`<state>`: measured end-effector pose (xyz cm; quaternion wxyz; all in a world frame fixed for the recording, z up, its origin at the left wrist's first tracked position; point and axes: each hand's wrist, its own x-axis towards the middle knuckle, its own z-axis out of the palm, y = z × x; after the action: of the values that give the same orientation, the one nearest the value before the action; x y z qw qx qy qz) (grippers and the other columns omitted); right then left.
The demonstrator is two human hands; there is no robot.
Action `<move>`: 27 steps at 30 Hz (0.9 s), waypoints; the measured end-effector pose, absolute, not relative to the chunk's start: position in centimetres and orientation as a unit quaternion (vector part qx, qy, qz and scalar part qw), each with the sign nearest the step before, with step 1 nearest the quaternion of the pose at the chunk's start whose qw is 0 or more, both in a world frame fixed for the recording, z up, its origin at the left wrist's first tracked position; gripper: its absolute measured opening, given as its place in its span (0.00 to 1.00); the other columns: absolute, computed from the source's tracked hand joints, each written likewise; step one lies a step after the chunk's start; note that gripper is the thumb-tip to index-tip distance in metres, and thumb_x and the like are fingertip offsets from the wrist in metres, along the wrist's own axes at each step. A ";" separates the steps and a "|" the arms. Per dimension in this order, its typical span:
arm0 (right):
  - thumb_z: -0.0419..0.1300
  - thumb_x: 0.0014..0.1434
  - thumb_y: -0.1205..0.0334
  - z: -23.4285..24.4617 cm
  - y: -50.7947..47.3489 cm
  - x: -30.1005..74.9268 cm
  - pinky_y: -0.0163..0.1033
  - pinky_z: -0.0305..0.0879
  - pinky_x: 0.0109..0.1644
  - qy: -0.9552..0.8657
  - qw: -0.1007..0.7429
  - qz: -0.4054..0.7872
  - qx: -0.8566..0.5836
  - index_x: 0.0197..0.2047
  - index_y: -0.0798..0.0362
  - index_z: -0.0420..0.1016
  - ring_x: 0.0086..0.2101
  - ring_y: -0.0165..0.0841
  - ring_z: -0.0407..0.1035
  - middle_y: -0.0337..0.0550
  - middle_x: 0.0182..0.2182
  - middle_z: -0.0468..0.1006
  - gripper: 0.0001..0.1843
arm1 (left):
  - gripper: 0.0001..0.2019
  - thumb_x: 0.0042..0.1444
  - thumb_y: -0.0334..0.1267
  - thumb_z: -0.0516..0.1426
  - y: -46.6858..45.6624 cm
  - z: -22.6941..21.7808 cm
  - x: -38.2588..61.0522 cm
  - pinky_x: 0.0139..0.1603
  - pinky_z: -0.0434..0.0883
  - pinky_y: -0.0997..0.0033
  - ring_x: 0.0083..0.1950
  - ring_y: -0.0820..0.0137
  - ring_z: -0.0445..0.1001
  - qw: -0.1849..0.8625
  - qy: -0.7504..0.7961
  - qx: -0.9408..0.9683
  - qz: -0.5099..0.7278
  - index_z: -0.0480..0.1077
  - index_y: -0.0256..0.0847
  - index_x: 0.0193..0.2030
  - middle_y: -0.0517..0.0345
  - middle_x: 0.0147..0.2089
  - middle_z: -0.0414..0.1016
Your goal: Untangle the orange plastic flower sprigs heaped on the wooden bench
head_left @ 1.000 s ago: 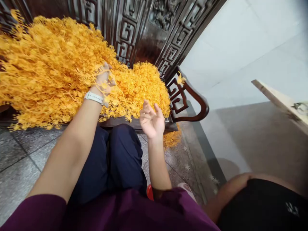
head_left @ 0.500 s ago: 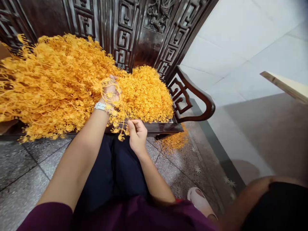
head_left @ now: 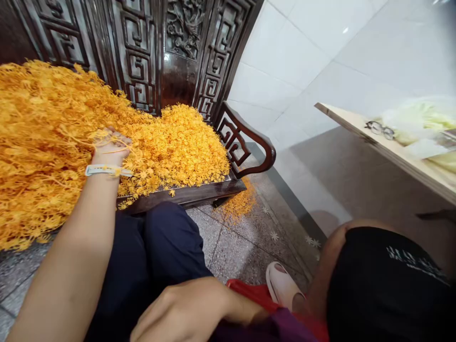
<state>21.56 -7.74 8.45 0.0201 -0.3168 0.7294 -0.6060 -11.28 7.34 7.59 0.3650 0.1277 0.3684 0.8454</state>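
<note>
Left hand [head_left: 111,146]: half-curled, yellow strands [head_left: 114,152] across it; whether I pinch them, I can't tell.
Yellow pile [head_left: 42,142]: around and beyond my left hand, the nearer one, lengthwise along the bench [head_left: 199,194].
Right hand [head_left: 181,308]: near my lap [head_left: 171,237], grip unclear.

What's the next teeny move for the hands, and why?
Maybe lift the right hand up to the left hand. Yellow strands lie across the left one, at the flower pile, while the right one is low and away from the flowers, so it could probably help.
</note>
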 end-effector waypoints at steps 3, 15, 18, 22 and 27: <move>0.67 0.63 0.63 10.0 -4.9 22.7 0.31 0.74 0.50 0.638 0.088 -0.710 -0.285 0.34 0.53 0.79 0.40 0.32 0.80 0.51 0.38 0.83 0.06 | 0.15 0.73 0.33 0.45 6.4 8.9 -10.9 0.29 0.50 0.69 0.27 0.68 0.32 0.393 0.345 0.118 0.844 0.55 0.43 0.32 0.67 0.24 0.40; 0.66 0.61 0.58 3.0 1.8 15.5 0.31 0.72 0.41 0.243 -0.495 -0.769 0.323 0.47 0.51 0.79 0.39 0.28 0.72 0.43 0.49 0.79 0.12 | 0.18 0.68 0.26 0.42 5.6 10.2 -6.0 0.23 0.46 0.71 0.21 0.71 0.37 0.491 0.323 0.087 0.804 0.60 0.41 0.28 0.66 0.19 0.45; 0.75 0.53 0.56 1.7 0.0 14.6 0.34 0.71 0.50 0.406 -0.490 -0.694 0.336 0.59 0.46 0.76 0.51 0.33 0.72 0.45 0.60 0.75 0.31 | 0.14 0.65 0.23 0.46 6.2 10.2 -4.1 0.22 0.50 0.74 0.20 0.72 0.42 0.525 0.318 0.116 0.781 0.62 0.42 0.29 0.65 0.19 0.48; 0.77 0.48 0.46 1.9 0.3 13.3 0.36 0.70 0.42 0.473 -0.423 -0.711 0.305 0.48 0.51 0.79 0.37 0.32 0.72 0.42 0.40 0.80 0.28 | 0.11 0.60 0.23 0.50 7.4 10.5 -2.3 0.20 0.52 0.75 0.19 0.72 0.41 0.557 0.346 0.161 0.738 0.61 0.43 0.30 0.66 0.19 0.47; 0.76 0.48 0.38 2.1 -1.1 14.1 0.32 0.57 0.27 0.473 -0.384 -0.742 0.280 0.37 0.53 0.76 0.22 0.24 0.60 0.32 0.24 0.70 0.28 | 0.08 0.54 0.29 0.54 8.7 9.9 -4.5 0.21 0.54 0.75 0.22 0.71 0.39 0.507 0.373 0.188 0.754 0.57 0.42 0.29 0.65 0.20 0.48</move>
<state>14.13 -1.05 2.12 -0.3839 0.2795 0.4726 -0.7424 -4.46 8.68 9.85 0.5067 0.1879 0.3733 0.7541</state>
